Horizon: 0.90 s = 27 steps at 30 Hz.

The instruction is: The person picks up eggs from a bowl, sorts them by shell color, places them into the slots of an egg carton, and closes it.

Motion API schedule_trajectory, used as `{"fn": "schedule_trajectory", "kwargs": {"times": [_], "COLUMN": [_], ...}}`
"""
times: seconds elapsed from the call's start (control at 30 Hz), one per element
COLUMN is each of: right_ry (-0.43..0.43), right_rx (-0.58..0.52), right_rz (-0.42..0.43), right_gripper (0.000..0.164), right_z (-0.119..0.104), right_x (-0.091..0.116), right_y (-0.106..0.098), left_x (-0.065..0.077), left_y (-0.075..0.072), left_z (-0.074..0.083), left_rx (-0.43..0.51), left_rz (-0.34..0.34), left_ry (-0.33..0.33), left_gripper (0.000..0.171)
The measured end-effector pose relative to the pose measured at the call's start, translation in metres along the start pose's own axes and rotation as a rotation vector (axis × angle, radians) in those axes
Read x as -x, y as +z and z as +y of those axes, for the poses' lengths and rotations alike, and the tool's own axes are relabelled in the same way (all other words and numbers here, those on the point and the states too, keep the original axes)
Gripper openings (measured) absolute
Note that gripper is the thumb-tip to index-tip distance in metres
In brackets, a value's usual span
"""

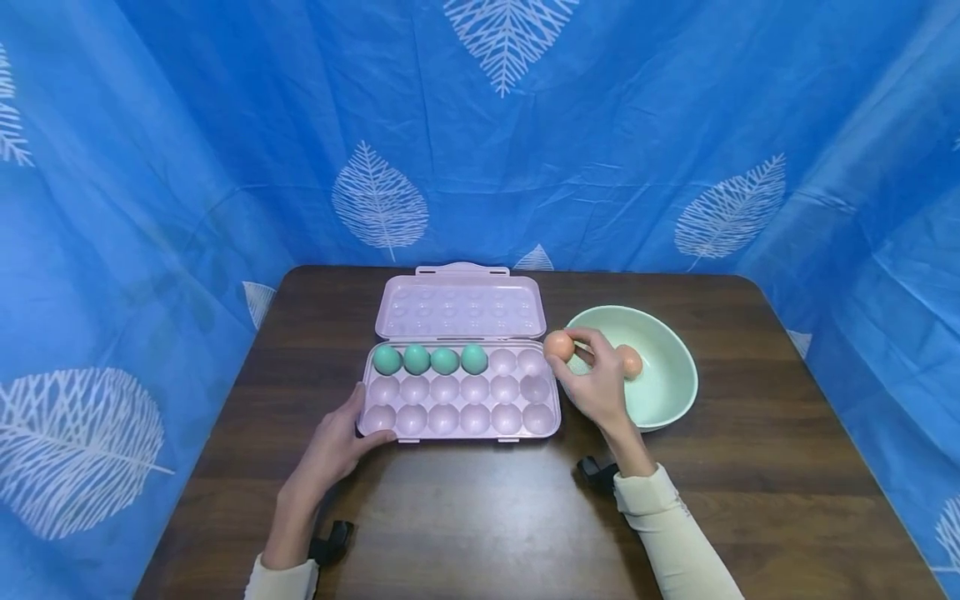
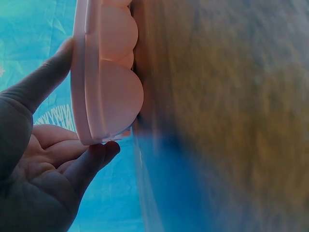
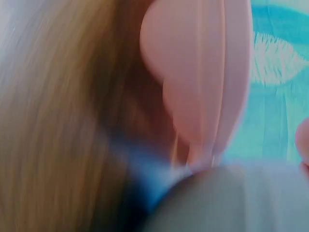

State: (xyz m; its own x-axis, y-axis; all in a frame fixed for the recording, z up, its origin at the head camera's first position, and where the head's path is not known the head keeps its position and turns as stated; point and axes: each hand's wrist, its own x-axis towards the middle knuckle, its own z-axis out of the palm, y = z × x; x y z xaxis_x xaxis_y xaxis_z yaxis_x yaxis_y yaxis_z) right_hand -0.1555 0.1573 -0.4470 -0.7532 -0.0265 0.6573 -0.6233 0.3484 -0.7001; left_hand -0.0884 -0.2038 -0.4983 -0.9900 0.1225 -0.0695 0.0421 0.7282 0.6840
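1. At far left, blue cloth (image 1: 225,108) is hanging in folds and showing large white leaf prints (image 1: 78,450); it is also running behind the counter (image 1: 480,517) and along the right side.
2. The dark, wood-grained counter is spreading beneath everything, its far corners rounding off, its near middle catching a pale sheen.
3. The left hand (image 1: 337,443) is gripping the near left corner of the egg tray (image 1: 444,417), its thumb lying at the front edge.
4. The lilac egg tray is resting on the counter, its lid (image 1: 461,307) lying open toward the back; four green eggs (image 1: 445,361) are filling the back row's leftmost cups.
5. The right hand (image 1: 598,385) is pinching a brown egg (image 1: 558,345) by the tray's back right corner.
6. Rightmost, a pale green bowl (image 1: 669,387) is holding another brown egg (image 1: 628,362).
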Motion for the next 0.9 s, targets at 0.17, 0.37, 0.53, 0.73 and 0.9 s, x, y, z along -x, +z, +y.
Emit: {"fn": "schedule_trajectory", "kwargs": {"times": [0.17, 0.37, 0.53, 0.73, 0.9], "right_ry": [-0.029, 0.000, 0.024, 0.071, 0.190], "right_rx": [-0.038, -0.145, -0.272, -0.345, -0.354], "right_rz": [0.017, -0.027, -0.031, -0.069, -0.114], "right_gripper": [0.037, 0.036, 0.035, 0.034, 0.033], "right_z": [-0.016, -0.036, -0.056, -0.054, -0.029], "right_x": [0.007, 0.018, 0.025, 0.037, 0.045], "right_y": [0.027, 0.061, 0.094, 0.137, 0.173], "left_x": [-0.001, 0.001, 0.002, 0.004, 0.002], "left_y": [0.000, 0.000, 0.000, 0.001, 0.001], "left_z": [0.002, 0.002, 0.003, 0.002, 0.000], "left_rx": [-0.003, -0.015, -0.007, -0.020, -0.007], "left_rz": [0.007, 0.010, 0.019, 0.020, 0.031], "left_ry": [-0.002, 0.001, 0.005, -0.006, 0.001], "left_gripper": [0.101, 0.100, 0.099, 0.100, 0.099]}}
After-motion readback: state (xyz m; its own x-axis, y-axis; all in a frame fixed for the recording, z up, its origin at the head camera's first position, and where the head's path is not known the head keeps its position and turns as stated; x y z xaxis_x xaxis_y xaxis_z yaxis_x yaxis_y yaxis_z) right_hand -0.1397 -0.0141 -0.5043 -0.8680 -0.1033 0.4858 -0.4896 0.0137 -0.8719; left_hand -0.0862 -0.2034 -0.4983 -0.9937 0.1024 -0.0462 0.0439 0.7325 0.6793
